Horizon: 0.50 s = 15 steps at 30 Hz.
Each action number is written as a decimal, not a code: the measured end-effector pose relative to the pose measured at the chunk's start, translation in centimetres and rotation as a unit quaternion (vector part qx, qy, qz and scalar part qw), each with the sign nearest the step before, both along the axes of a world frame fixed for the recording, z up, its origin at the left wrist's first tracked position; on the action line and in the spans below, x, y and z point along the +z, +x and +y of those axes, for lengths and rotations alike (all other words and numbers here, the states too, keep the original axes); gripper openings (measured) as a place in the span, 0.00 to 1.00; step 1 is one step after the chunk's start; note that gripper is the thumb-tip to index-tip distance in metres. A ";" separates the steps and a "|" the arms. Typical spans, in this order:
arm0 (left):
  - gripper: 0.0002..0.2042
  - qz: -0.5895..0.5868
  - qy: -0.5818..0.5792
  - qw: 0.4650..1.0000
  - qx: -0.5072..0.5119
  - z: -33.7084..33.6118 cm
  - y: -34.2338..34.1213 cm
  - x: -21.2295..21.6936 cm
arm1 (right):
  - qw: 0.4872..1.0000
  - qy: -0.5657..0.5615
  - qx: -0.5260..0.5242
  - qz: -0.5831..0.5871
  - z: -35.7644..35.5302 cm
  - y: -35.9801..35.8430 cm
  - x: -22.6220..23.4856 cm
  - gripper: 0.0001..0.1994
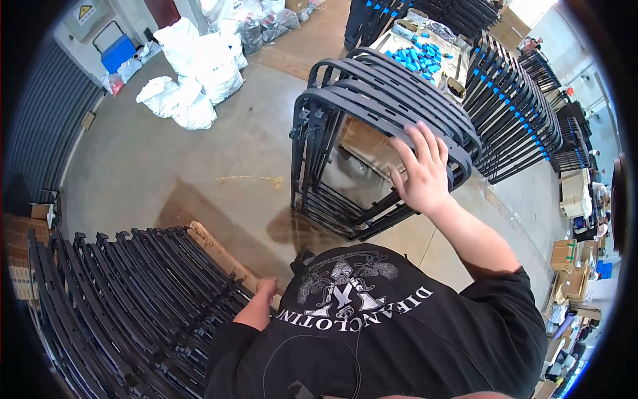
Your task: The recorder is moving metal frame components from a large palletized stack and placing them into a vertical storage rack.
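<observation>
Several black frames with rounded corners point(399, 100) stand upright on the floor in a tight row in front of me. My right hand point(425, 176) is over the nearest frame's top right corner, fingers spread and holding nothing. Whether its fingertips touch the bar I cannot tell. Low by my left side is my left hand point(267, 287), beside a dense row of black frames point(133, 279). Its fingers are too small and turned away to make out. A long brown wooden or cardboard strip point(216, 249) runs along that row's edge, next to this hand.
A table point(458, 56) beyond the frames bears many small blue pieces point(422, 58). More black frames with blue pieces point(512, 110) stand at the right. White sacks point(199, 70) lie on the floor at the far left, near a grey shutter point(46, 113). Cardboard boxes point(563, 255) line the right side.
</observation>
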State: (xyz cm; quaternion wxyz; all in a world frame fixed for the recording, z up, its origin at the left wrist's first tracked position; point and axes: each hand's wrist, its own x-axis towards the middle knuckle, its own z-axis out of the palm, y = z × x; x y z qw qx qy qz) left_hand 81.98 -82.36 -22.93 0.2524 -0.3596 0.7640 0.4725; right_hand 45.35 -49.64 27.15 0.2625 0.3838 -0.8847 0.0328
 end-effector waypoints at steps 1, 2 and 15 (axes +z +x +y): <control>0.11 -0.002 -0.029 1.000 -0.007 0.2 -1.0 0.5 | 0.998 0.019 -0.038 -0.039 0.8 -1.5 -0.7 0.33; 0.11 0.002 -0.036 0.999 -0.006 0.7 -1.9 1.1 | 0.995 0.032 -0.081 -0.040 1.5 -3.1 -1.7 0.32; 0.09 0.054 -0.013 0.992 0.113 16.8 0.1 3.7 | 0.988 -0.022 -0.088 -0.128 5.4 -10.1 -5.6 0.29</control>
